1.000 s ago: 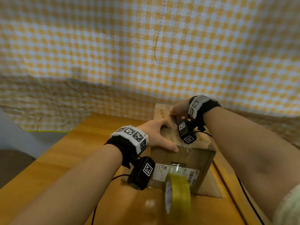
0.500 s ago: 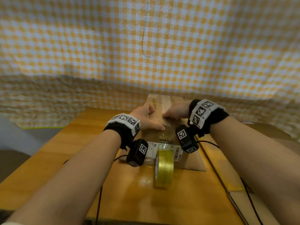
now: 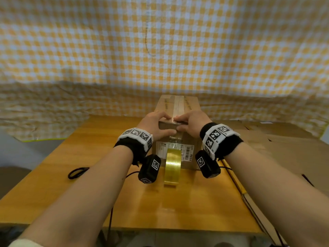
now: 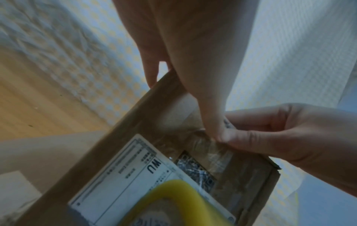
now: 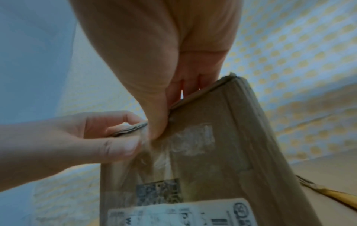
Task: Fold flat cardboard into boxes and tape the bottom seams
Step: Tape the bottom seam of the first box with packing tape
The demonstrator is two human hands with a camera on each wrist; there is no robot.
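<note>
A brown cardboard box stands on the wooden table, with a tape strip running along its top seam. My left hand and right hand meet at the box's near top edge. Each pinches that edge, fingers on top and thumb on the front face. In the wrist views both thumbs press clear tape onto the front face. A yellow tape roll stands on edge just in front of the box, and a strand runs from it up to the front face.
A white shipping label is stuck on the box's front. Black scissors lie on the table's left. Flat cardboard sheets are stacked to the right. A yellow checked cloth hangs behind the table.
Both hands have drawn back along the box top to its near edge and now meet there. The right hand was farther back a second ago. The tape roll stays in front.
</note>
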